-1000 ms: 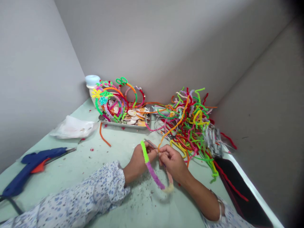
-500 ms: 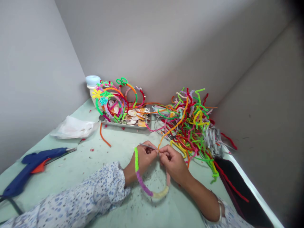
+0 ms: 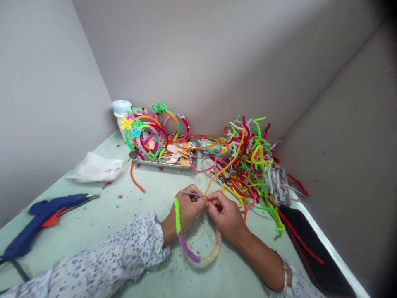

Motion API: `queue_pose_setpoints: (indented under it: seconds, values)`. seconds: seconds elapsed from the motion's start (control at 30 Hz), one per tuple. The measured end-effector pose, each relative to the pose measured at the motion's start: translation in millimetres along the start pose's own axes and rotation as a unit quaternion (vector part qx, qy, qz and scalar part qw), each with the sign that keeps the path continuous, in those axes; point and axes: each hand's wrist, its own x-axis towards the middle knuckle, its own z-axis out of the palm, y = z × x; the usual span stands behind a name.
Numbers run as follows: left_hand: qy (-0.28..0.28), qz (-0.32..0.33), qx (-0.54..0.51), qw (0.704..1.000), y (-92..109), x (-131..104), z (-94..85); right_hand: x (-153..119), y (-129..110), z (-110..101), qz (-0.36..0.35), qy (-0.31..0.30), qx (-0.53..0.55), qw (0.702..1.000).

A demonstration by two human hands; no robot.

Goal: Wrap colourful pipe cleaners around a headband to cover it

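Pale green worktop (image 3: 124, 203) set into a corner of plain grey walls (image 3: 198, 62), shading darker toward the right. Surface specked with dark crumbs and small red bits, the crumbs thickest below the hands.

Above the middle of the near half: curved band (image 3: 187, 251), wrapped in lime, purple, cream and pink lengths, hanging as an open loop below both hands. Lime end in front of the back of the left hand (image 3: 186, 209); pink end running up behind the right hand (image 3: 228, 213). Left fingers narrowed to a pinch at the foot of an orange strand (image 3: 223, 169), right thumb and forefinger pinching at the same spot, other right fingers curled in. Thin grey strip (image 3: 192, 193) lying across the left fingers.

Toward the far right corner: tangled heap of coloured pipe cleaners (image 3: 248, 157), silvery bundle (image 3: 279, 188) at its right side. Along the right edge: dark flat panel (image 3: 325, 277), red strand (image 3: 305, 246) across it. Near the far edge: metal tray (image 3: 167, 165) of flat, shell-like pieces, with decorated headbands (image 3: 177, 126). Far left corner: blue-lidded jar (image 3: 120, 118). By the left edge: whitish plastic bag (image 3: 97, 169); nearer, blue glue gun (image 3: 39, 217).

Hidden or unclear: exact fingertip contact; join of grey strip and band; bag contents; lower jar, behind headbands. Glue gun cord and both sleeves cut off by the view border.
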Motion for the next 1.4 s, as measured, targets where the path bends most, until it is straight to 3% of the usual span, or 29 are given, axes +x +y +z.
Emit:
queue_pose_setpoints:
  seconds: [0.3,0.57,0.87,1.4]
  values:
    - [-0.02,-0.003,-0.005,1.0,-2,0,-0.7,2,-2,-2,0.01,-0.004,0.016,1.0]
    - [-0.02,0.041,-0.061,0.997,6,-1,-4.4,5,0,-3,0.055,-0.01,0.086,0.995]
    - [-0.049,0.173,0.086,0.98,12,0,-12.8,9,3,-6,0.099,-0.074,0.158,0.98]
    - [-0.055,0.163,0.103,0.98,10,0,-11.7,7,4,-6,0.079,-0.06,0.145,0.985]
